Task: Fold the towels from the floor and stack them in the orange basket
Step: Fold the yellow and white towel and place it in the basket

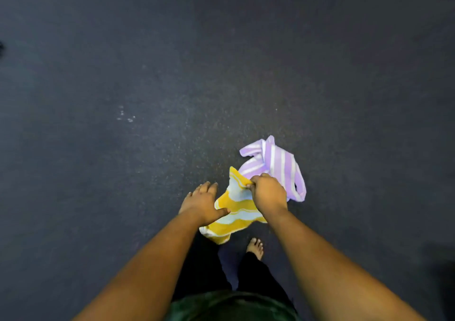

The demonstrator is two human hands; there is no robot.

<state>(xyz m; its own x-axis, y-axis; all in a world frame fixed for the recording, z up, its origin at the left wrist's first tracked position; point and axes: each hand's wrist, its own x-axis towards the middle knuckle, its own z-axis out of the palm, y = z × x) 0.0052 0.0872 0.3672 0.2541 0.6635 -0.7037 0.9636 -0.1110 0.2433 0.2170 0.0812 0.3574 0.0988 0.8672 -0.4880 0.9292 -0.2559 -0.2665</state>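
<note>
Two towels lay lower centre: your right hand pinched the yellow towel; left hand spread, thumb touching it; purple towel just beside.

Single head cam, wide-angle, looks steeply down at dark floor, near own arms.

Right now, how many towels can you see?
2. The yellow striped towel is pinched by the right hand; the purple striped towel lies crumpled just beyond it. Others may be outside the view.

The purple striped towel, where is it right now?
Head view, right of centre: the purple striped towel lies crumpled on the floor just beyond the right hand.
</note>
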